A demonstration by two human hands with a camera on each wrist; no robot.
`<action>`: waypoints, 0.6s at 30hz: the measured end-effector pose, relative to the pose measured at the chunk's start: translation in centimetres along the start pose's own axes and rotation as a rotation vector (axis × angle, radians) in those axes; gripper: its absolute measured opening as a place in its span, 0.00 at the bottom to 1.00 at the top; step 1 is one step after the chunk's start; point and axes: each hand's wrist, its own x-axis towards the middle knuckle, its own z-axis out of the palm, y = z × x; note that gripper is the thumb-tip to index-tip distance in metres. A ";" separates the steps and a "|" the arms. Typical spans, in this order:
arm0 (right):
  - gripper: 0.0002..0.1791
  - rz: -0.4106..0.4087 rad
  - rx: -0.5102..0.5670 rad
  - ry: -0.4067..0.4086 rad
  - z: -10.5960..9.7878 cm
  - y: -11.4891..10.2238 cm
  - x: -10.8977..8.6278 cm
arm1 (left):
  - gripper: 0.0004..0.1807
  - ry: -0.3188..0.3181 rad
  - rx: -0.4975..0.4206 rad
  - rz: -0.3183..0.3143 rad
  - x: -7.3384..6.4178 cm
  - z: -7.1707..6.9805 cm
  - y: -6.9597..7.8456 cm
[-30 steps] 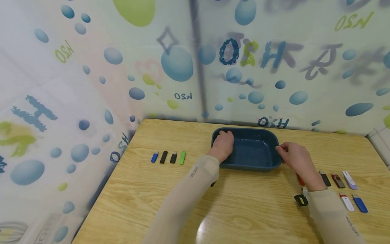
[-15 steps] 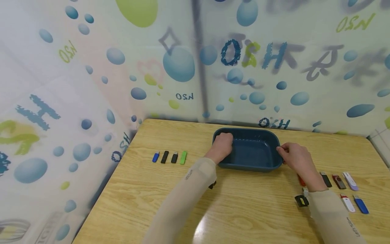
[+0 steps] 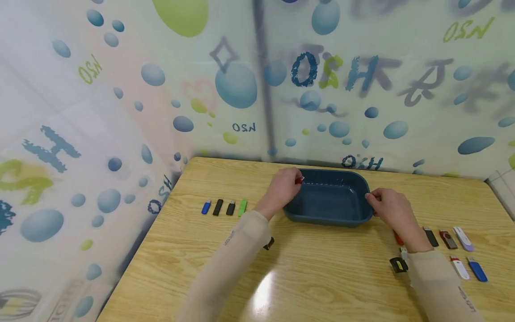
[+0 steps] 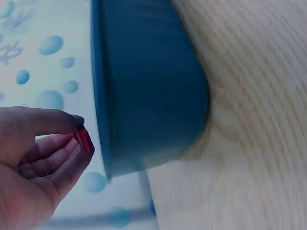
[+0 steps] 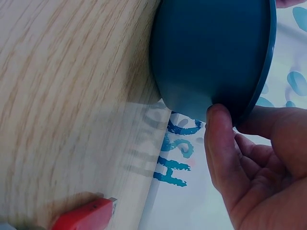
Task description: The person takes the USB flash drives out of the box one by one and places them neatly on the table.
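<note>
My left hand (image 3: 281, 188) pinches a small red USB stick (image 4: 84, 139) between thumb and fingers. It hangs over the left rim of a dark blue rectangular basin (image 3: 330, 203), and the hand hides much of the stick. In the left wrist view the fingertips are just outside the basin wall, apart from it. My right hand (image 3: 390, 208) grips the basin's right rim, with a finger on the outer wall and the thumb at the lip. The basin stands on the wooden table, and no stick shows on the visible part of its floor.
Left of the basin, a blue stick (image 3: 206, 207), two black ones and a green stick (image 3: 242, 208) lie in a row. At right lie several more, among them a red stick (image 5: 84, 218), a white-purple one (image 3: 463, 239) and a blue one (image 3: 477, 269). A patterned curtain (image 3: 241, 89) hangs behind.
My left hand has come up out of the basin and moved left to its rim, and the red USB stick now shows in its fingers. The right hand stays on the rim.
</note>
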 end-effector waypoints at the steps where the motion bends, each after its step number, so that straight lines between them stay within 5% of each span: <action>1: 0.21 -0.002 0.000 -0.001 0.0 0.0 0.0 | 0.07 0.010 -0.010 -0.005 -0.2 -0.3 -0.2; 11: 0.21 0.002 -0.001 -0.009 0.0 0.1 0.0 | 0.09 0.106 -0.183 -0.065 -2.1 -3.3 -2.7; 18: 0.21 0.002 -0.003 -0.005 0.1 0.0 0.1 | 0.09 0.163 -0.204 -0.111 -3.9 -5.0 -5.7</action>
